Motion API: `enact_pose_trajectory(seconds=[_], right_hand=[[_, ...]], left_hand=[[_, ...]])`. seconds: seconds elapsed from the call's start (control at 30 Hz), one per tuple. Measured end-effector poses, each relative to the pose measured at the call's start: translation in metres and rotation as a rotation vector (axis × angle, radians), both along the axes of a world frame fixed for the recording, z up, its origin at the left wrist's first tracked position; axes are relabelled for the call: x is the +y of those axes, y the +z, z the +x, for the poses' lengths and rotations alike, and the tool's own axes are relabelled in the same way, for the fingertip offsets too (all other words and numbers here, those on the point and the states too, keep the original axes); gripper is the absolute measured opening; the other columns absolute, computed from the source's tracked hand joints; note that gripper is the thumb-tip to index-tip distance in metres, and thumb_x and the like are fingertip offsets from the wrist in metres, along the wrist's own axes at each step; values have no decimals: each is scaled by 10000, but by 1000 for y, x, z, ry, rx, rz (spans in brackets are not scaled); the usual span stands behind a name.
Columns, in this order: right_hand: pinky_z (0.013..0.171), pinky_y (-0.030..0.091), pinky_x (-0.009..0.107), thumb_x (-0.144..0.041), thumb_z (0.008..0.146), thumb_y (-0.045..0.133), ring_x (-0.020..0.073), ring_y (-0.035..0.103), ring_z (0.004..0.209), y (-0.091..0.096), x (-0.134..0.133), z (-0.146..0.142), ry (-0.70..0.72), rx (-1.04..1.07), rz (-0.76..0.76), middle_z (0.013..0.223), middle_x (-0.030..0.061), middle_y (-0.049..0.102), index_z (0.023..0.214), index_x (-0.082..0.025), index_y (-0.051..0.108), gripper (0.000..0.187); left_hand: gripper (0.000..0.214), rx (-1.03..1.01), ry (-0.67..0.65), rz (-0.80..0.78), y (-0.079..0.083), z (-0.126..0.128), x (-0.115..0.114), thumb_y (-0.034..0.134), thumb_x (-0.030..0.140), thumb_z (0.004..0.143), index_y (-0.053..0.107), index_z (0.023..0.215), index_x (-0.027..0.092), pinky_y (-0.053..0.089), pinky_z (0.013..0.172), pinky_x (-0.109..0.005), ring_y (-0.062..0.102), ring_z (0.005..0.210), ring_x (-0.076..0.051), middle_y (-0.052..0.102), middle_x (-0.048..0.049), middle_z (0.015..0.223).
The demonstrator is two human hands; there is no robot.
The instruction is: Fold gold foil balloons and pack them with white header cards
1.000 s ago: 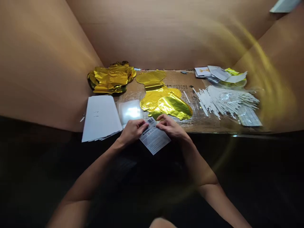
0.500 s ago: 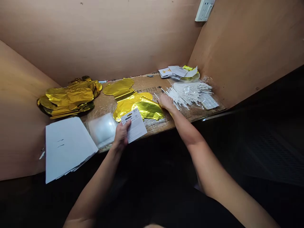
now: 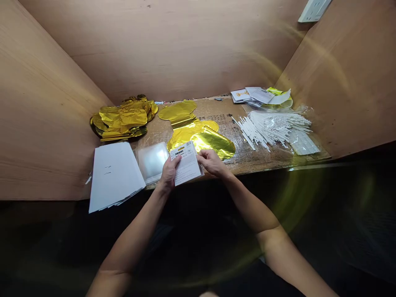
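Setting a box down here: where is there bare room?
The cardboard strip along the front edge, between the foil balloons and the white sticks, right of the right hand at the printed card, is free. Crowded: the left, with stacked foil and white sheets, and the back right, with packets.

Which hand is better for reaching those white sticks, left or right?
Probably the right hand. It is nearer the white sticks, on the same side of the table, and only its fingers are at the edge of the card. The left hand is farther away and grips the card.
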State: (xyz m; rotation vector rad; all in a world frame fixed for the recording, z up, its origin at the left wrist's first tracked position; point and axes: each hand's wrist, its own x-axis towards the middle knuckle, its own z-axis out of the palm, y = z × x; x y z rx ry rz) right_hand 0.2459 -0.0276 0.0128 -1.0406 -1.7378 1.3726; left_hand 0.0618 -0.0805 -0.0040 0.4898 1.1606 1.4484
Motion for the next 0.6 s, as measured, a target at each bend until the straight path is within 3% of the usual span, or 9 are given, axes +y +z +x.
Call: enact_pose_trajectory(seconds=[0.07,0.13,0.23,0.33,0.4,0.47,0.53,0.6], right_hand=[[586,345,251,-581,829,760,109,407,621,-10,-4,-6,-52,105,-91,637,-56,462,661,-219,475,491],[593,413,261,-704,811,760,130,480,620,-20,-12,-12,-58,251,-283,645,-44,532,739,-225,532,535],[685,552,342,-838,882,599,218,665,749,-33,-34,-20,4,389,-542,779,35,710,964,-220,679,629],[875,611,422,-767,918,643,292,749,984,-41,-53,-18,54,320,-509,1033,100,801,1154,-204,734,617],[981,602,459,-704,923,698,324,747,1100,-43,-59,-14,24,223,-378,1177,120,800,1213,-195,739,587],[1024,593,490,-707,954,659,348,739,1154,-42,-61,-8,-32,164,-288,1253,141,787,1236,-183,740,600],[1016,602,503,-724,982,607,360,742,1162,-39,-61,-3,-50,165,-285,1277,152,783,1262,-182,737,623],[991,619,503,-729,991,591,363,748,1159,-34,-61,0,-33,197,-316,1279,154,784,1289,-190,733,632]], left_hand=[[550,19,-16,25,-2,2,-6,863,353,782,668,1254,148,654,917,-429,788,995,-301,812,-116,1122],[563,68,19,65,-5,6,-13,876,376,773,647,1238,156,643,913,-422,781,996,-293,806,-116,1131],[490,252,96,146,-10,13,-26,843,415,823,605,1182,182,625,892,-398,765,986,-266,789,-101,1131],[381,541,7,218,-8,3,-34,733,449,937,590,1186,199,598,916,-394,740,1032,-264,760,-108,1168],[380,785,-92,164,-1,-22,-33,657,493,989,607,1222,198,575,936,-422,722,1060,-294,745,-132,1176],[463,1093,-66,-24,8,-62,-28,667,563,965,633,1219,178,540,976,-487,679,1133,-367,723,-181,1180],[596,1409,86,-284,13,-109,-19,827,610,801,658,1138,148,465,1067,-578,556,1298,-477,664,-257,1269],[532,1492,52,-471,13,-152,-10,922,562,671,673,918,162,427,1079,-619,514,1318,-532,650,-279,1251]])
